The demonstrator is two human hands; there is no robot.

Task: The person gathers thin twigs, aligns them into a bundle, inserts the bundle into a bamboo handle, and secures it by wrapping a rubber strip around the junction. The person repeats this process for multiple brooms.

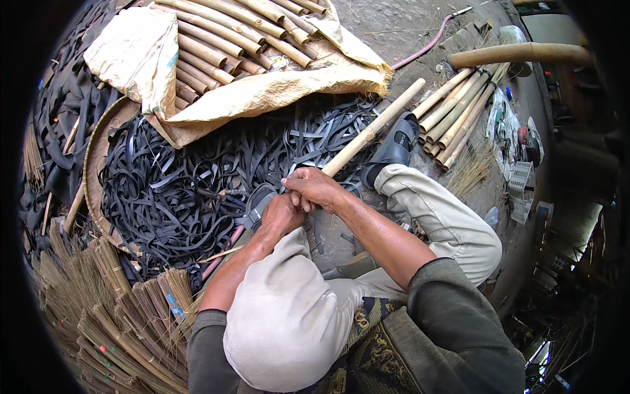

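My left hand [281, 215] and my right hand [316, 188] meet over my bent left knee, fingers closed and pinched together. What lies between the fingertips is too small to make out. A pale bamboo pole [374, 126] slants from the upper right down to my right hand, where its near end is hidden; I cannot tell whether the hand grips it. Just beyond the hands spreads a large tangle of black rubber strips [170, 190]. A grey sandal [257, 205] on my left foot shows beside my left wrist, and another sandal [396, 141] is on my right foot.
Cut bamboo tubes [210, 39] lie on a woven sack [262, 92] at the far side. A bundle of bamboo poles [459, 108] rests right of my foot. Stick bundles [118, 322] fill the lower left, near a round woven tray's rim [92, 164]. A pink hose [433, 41] crosses the ground.
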